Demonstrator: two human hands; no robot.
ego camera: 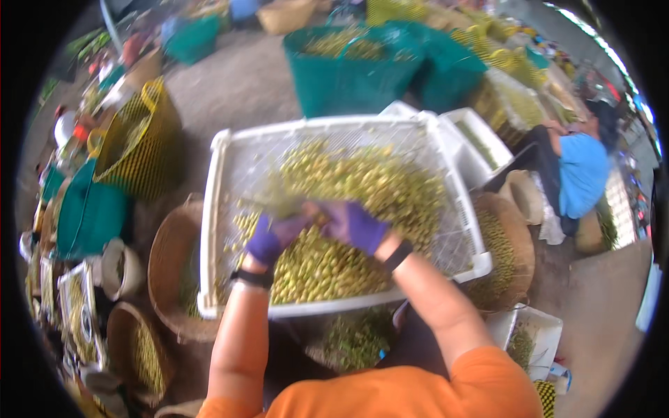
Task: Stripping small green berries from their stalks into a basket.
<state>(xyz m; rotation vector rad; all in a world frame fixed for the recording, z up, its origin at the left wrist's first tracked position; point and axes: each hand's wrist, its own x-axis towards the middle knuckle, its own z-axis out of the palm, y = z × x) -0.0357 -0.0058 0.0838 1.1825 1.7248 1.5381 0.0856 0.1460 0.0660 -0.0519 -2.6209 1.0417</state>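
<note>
A white plastic mesh tray [308,308] lies before me, heaped with small round yellow-green fruits [324,266]. My left hand [274,235], in a purple glove with a dark wristband, is over the left part of the heap. Close to it, fingertips nearly meeting, is my right hand [353,224], gloved and banded likewise. A blurred bunch of thin green stems [282,201] is at the fingers of my left hand. Motion blur hides whether either hand grips the stems or fruits, and how far the fingers are closed.
Round brown baskets flank the tray, one at left [170,261] and one with fruits at right [522,256]. Beyond it stands a large green tub [350,83]; a yellow-black woven basket [141,151] is at upper left. A person in blue [583,172] sits at right.
</note>
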